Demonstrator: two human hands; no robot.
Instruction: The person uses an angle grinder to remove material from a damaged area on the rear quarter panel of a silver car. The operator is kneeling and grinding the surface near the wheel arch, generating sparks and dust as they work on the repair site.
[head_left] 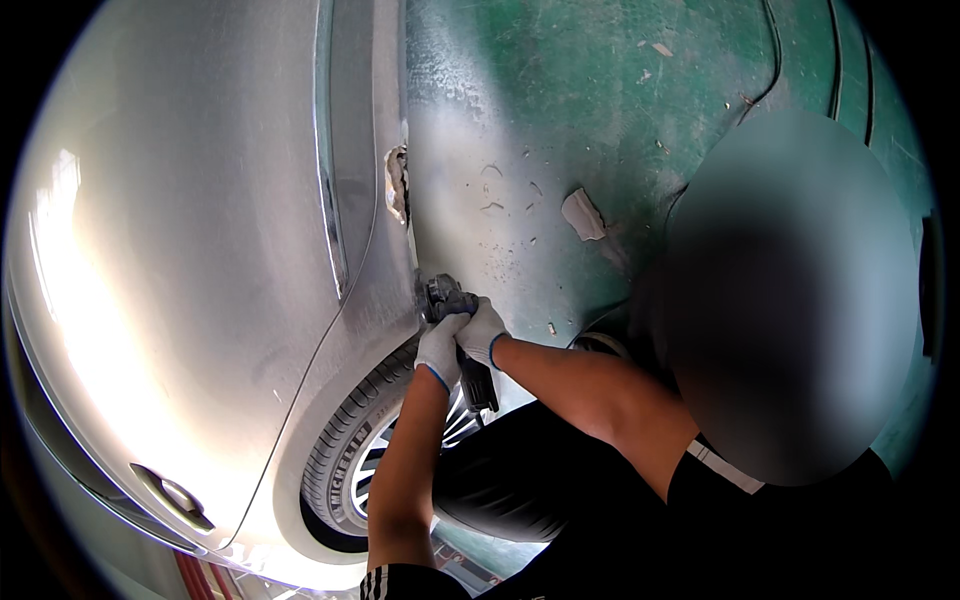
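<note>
Both my hands wear pale knit gloves with blue cuffs and are closed around a black handheld power tool, which looks like an angle grinder (478, 388). My left hand (440, 347) wraps the near side of its body. My right hand (484, 328) grips it just to the right, close to the tool's head. That head is against or very near the lower edge of a silver-grey car body (255, 250), just beyond the wheel; exact contact cannot be made out. Farther along the same edge is a ragged, broken patch (397, 185) with brownish material exposed.
The car's tyre (345, 460) and spoked wheel lie beside my left forearm. A broken flat piece (584, 215) and small crumbs lie on the dusty green floor (620, 90). Dark cables (775, 60) run across the far right. A blurred patch (790, 300) hides what is at right.
</note>
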